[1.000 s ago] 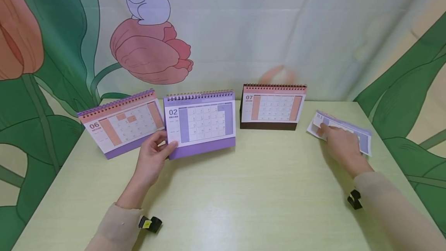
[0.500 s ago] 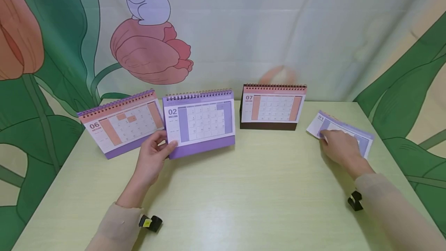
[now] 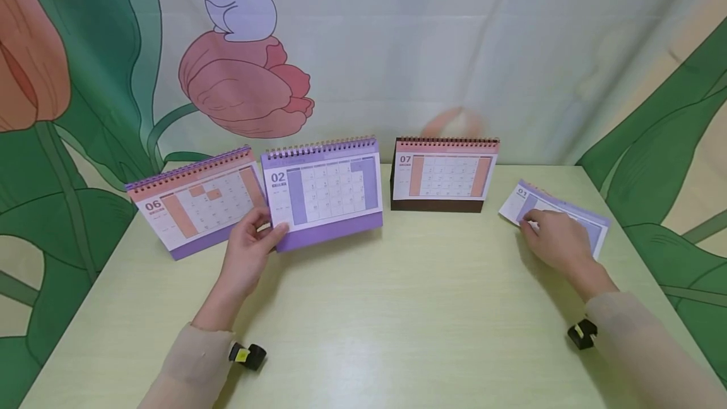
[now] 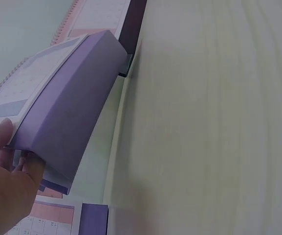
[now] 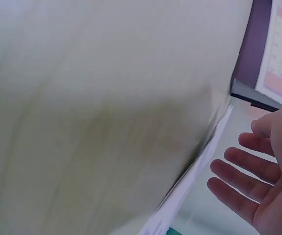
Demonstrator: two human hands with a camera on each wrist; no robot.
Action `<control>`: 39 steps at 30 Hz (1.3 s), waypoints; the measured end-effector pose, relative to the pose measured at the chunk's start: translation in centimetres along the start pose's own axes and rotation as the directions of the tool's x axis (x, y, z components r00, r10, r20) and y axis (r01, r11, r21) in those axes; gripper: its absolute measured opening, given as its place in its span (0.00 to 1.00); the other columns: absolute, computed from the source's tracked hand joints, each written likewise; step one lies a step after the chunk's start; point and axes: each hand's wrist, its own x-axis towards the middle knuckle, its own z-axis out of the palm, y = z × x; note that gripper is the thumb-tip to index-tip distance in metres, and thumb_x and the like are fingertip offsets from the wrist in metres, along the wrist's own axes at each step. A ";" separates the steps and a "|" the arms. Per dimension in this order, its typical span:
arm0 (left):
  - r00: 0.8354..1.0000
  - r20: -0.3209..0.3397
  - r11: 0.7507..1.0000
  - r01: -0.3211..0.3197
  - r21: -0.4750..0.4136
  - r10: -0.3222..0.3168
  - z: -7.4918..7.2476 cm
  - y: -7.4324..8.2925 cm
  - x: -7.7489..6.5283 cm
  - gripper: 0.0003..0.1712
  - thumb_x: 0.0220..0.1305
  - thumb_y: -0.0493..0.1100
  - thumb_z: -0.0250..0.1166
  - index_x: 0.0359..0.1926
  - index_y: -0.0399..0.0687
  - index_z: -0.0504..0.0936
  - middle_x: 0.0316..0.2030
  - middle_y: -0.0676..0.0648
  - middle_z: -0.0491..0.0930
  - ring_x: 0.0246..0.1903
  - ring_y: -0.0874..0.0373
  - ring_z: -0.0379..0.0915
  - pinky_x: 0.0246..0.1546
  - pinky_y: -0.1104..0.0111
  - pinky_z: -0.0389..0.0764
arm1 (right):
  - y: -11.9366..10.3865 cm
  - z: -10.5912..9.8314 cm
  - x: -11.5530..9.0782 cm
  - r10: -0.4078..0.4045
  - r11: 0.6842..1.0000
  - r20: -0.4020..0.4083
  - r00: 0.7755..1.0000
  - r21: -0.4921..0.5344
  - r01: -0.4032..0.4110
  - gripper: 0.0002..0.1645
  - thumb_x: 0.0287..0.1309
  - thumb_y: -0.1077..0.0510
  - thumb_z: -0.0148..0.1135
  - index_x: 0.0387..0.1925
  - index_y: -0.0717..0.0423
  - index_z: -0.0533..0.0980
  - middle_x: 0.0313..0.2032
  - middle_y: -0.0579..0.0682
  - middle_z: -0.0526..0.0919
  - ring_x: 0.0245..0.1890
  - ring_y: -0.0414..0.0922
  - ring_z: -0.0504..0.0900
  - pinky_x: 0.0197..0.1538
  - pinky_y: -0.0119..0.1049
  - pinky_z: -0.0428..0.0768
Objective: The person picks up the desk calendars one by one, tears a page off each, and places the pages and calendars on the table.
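Observation:
My left hand (image 3: 247, 248) pinches the lower left corner of a purple desk calendar (image 3: 332, 188), thumb on the front and fingers behind. Its page reads 02, and it tilts up at the right. In the left wrist view the purple stand (image 4: 77, 93) shows its underside, raised off the table. At the far right, my right hand (image 3: 559, 242) is over loose purple-and-white calendar pages (image 3: 514, 202), covering part of them. The right wrist view shows that hand's fingers (image 5: 246, 164) spread and relaxed with nothing between them, and the pages' edge (image 5: 192, 178) beside them.
A purple-based calendar with an orange 06 page (image 3: 195, 201) stands at the left, partly behind my left hand. A dark-based calendar reading 07 (image 3: 445, 175) stands at the back of the pale table (image 3: 397, 320). A printed curtain (image 3: 386, 68) hangs behind.
The left hand has lifted the 02 calendar slightly and tilted it. The right hand has laid the page flat on the pile, let go and drawn back a little.

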 end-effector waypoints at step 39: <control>0.998 -0.049 0.987 -0.019 0.161 0.027 0.3 -1.7 6.1 0.17 0.72 0.31 0.62 0.58 0.30 0.73 0.55 0.35 0.77 0.49 0.53 0.77 0.46 0.74 0.80 | -8.0 -1.3 -3.4 -0.174 0.957 -0.081 0.981 0.221 0.188 0.08 0.69 0.60 0.64 0.40 0.58 0.86 0.35 0.50 0.89 0.33 0.46 0.86 0.36 0.47 0.84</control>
